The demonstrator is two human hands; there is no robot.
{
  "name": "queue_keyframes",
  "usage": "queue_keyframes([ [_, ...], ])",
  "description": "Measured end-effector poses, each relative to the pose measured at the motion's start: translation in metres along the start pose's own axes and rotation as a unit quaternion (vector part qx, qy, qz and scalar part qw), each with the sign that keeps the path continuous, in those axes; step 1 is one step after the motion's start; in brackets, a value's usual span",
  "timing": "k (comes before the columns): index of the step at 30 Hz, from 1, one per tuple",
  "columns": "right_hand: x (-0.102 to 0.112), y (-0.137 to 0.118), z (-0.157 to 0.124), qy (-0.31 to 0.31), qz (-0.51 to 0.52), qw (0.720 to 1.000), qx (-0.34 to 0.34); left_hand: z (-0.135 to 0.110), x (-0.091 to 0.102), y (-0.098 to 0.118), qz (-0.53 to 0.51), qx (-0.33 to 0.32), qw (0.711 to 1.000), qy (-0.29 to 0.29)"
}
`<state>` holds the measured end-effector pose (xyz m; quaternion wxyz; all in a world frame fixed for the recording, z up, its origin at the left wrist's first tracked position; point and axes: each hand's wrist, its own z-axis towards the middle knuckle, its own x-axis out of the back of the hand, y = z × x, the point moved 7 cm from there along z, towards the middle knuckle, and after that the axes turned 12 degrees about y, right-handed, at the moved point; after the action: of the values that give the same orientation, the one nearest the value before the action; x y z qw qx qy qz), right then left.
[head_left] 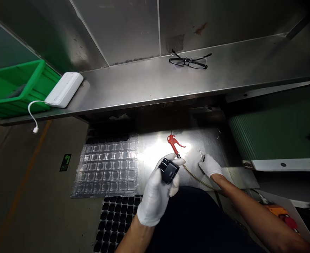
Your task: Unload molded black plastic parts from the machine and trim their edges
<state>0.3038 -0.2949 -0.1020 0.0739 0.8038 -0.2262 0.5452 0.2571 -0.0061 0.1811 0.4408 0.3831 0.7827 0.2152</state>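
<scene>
Gripping a small black part (169, 170) between thumb and fingertips, the left hand (156, 195) is raised above the lit patch of the steel tabletop (155, 149), gloved in white. The part sits at the top of that hand, just in front of the person's body and clear of the surface.

The right hand (210, 165) – also gloved – rests low on the tabletop to the right, its fingers curled over a pair of thin metal tweezers (201, 154) whose tip points away from the person. Between the two hands lies a red air gun (174, 142), its hose (194, 175) trailing back toward the body and passing close under the right wrist.

Left of the bright patch lies a clear blister tray (107, 165) of small square pockets, and a black tray (115, 218) of similar pockets lies nearer the person.

On the steel shelf (144, 80) above lie black-rimmed glasses (188, 62) and a white box (64, 89) with a short white cable (31, 114) hanging off the edge (its plug dangles free). A green bin (12, 88) stands at the far left, and a green belt (276, 130) runs along the right.
</scene>
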Motion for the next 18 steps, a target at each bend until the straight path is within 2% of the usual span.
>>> queue_keyframes([
  [3, -0.002, 0.001, 0.001, -0.002, -0.003, 1.000, -0.002, -0.004, 0.004, 0.001, 0.063, -0.018, 0.998, 0.011],
  [7, -0.001, 0.000, 0.000, -0.001, -0.002, 1.000, 0.006, -0.009, 0.004, 0.010, 0.190, -0.093, 0.976, 0.053],
  [10, 0.000, 0.000, -0.002, -0.001, -0.004, 1.000, 0.011, -0.012, 0.003, 0.020, 0.264, -0.206, 0.938, 0.092],
  [13, 0.000, 0.000, -0.003, -0.004, -0.006, 1.000, 0.013, -0.015, 0.008, 0.030, 0.295, -0.322, 0.891, 0.129],
  [18, -0.002, 0.001, -0.001, -0.002, -0.014, 1.000, 0.013, -0.014, 0.024, 0.032, 0.356, -0.369, 0.841, 0.175],
])
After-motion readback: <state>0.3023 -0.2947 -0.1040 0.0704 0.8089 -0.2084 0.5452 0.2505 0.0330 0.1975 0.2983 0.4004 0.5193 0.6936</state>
